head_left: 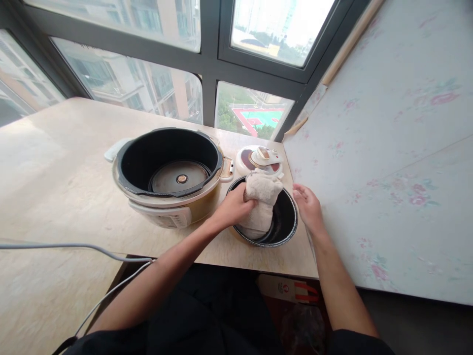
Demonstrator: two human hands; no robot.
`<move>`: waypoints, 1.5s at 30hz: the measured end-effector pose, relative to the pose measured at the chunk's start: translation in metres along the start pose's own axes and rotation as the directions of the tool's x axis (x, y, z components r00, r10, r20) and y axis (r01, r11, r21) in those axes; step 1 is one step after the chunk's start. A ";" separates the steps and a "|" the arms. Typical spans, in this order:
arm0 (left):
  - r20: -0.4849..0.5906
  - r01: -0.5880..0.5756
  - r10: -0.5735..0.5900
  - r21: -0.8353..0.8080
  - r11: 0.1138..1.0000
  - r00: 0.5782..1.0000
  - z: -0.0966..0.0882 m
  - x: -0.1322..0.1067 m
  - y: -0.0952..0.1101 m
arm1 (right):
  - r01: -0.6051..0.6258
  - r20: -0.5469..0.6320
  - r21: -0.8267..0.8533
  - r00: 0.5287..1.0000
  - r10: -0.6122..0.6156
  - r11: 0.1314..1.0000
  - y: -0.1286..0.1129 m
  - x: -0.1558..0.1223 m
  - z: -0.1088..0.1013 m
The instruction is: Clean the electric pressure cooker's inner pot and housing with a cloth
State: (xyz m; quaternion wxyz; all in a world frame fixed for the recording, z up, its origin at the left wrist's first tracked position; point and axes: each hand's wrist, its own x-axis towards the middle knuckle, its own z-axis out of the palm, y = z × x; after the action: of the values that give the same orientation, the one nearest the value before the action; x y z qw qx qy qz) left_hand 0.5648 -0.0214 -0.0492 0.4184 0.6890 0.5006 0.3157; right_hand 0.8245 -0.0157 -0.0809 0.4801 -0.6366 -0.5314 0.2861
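Observation:
My left hand (pixel 236 204) grips a beige cloth (pixel 260 202) that hangs down into a dark inner pot (pixel 286 222) on the wooden counter (pixel 66 177). My right hand (pixel 308 207) rests against the pot's right rim, fingers curled on its edge. To the left stands an open electric cooker body (pixel 170 170), its heating plate visible at the bottom. Behind the pot lies the cooker's white lid (pixel 260 160).
A grey power cable (pixel 74 245) runs across the near left of the counter and drops off its edge. A floral-papered wall (pixel 388 148) closes the right side. Large windows (pixel 148 93) stand behind the counter. A box (pixel 288 288) sits on the floor below.

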 end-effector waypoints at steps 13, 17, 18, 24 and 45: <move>-0.428 -0.165 0.173 0.056 0.985 0.887 0.068 -0.037 0.014 | 0.006 0.307 0.249 0.948 -0.085 0.968 -0.066 -0.079 0.040; -0.468 -0.385 0.386 0.102 0.917 0.795 0.082 -0.046 0.019 | -0.143 0.200 0.378 0.977 0.070 0.915 -0.059 -0.071 0.045; -0.448 -0.418 0.397 0.057 0.907 0.801 0.083 -0.047 0.022 | -0.190 0.177 0.417 0.976 0.126 0.889 -0.059 -0.068 0.045; -0.371 -0.476 0.372 -0.247 0.844 0.851 0.067 -0.061 0.026 | -0.344 0.222 0.376 0.935 0.277 0.860 -0.050 -0.029 0.030; -0.405 0.008 -0.264 -0.534 0.845 0.876 0.052 -0.036 -0.053 | 0.324 0.541 -0.570 0.839 0.049 0.755 -0.063 -0.009 0.118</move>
State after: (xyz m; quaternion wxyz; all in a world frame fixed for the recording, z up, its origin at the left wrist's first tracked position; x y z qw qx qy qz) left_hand 0.5759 -0.0612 -0.1208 0.4779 0.4170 0.5310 0.5620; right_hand 0.6930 0.0103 -0.0689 0.0897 -0.6156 -0.7537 0.2117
